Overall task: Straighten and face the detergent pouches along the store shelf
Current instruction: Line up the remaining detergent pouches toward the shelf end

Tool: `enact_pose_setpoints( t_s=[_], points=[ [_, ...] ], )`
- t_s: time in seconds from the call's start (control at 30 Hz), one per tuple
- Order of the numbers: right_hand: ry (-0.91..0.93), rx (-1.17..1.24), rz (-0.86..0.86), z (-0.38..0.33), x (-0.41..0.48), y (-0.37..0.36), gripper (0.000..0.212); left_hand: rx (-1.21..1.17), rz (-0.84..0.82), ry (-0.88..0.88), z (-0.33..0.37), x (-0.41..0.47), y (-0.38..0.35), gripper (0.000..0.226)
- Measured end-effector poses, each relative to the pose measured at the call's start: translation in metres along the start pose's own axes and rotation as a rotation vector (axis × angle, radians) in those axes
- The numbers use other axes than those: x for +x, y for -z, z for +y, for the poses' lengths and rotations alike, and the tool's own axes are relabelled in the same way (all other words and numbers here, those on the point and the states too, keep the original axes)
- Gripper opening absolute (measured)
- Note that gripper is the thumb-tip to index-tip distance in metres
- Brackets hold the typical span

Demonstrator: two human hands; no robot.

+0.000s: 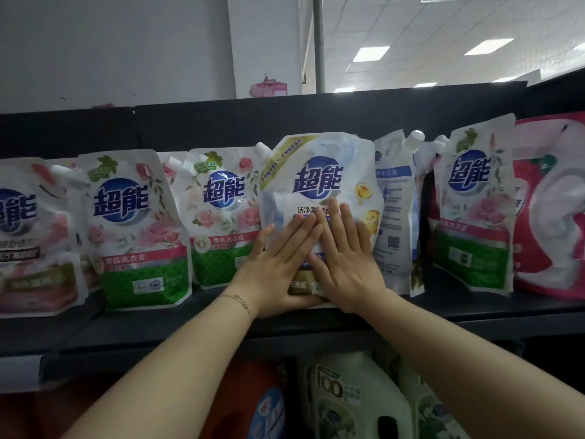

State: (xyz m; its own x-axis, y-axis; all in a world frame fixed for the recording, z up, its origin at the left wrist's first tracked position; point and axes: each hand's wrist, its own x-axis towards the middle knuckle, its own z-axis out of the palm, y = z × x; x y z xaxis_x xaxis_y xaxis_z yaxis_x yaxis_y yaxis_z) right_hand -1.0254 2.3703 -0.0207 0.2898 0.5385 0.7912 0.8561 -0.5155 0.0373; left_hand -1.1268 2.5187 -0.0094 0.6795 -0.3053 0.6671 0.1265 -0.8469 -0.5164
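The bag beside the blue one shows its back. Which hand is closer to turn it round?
Probably the right hand: it rests flat on the blue-and-white pouch, right next to the backward pouch. The left hand lies on the other side, farther off.

Lower label of blue-white pouch (319, 172) hidden under left hand (278, 264) and right hand (345, 261), leftmost pouch (28, 236) cut by left edge, red pouch (550, 210) cut by right edge, back-facing pouch (394, 217) print illegible, lower bottles (351, 400) blurred
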Motion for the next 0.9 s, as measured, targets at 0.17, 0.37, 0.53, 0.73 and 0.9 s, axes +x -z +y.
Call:
enact_pose_setpoints(
  t_s=[0.17, 0.37, 0.53, 0.73, 0.9],
  points=[
    [0.034, -0.031, -0.018, 0.021, 0.023, -0.019, 0.065, -0.041, 0.006, 0.085, 0.003, 0.015, -0.025, 0.109],
    [0.097, -0.044, 0.136, 0.029, 0.034, -0.044, 0.065, -0.063, 0.054, 0.100, -0.006, 0.020, -0.048, 0.111],
    [0.127, -0.040, 0.239, 0.033, 0.035, -0.049, 0.065, -0.037, 0.102, 0.082, -0.005, 0.025, -0.058, 0.115],
    [0.146, -0.023, 0.295, 0.033, 0.032, -0.043, 0.075, -0.022, 0.051, 0.105, -0.003, 0.026, -0.058, 0.115],
    [0.127, -0.019, 0.306, 0.031, 0.028, -0.039, 0.078, 0.010, 0.003, 0.136, -0.002, 0.027, -0.054, 0.118]
  ],
)
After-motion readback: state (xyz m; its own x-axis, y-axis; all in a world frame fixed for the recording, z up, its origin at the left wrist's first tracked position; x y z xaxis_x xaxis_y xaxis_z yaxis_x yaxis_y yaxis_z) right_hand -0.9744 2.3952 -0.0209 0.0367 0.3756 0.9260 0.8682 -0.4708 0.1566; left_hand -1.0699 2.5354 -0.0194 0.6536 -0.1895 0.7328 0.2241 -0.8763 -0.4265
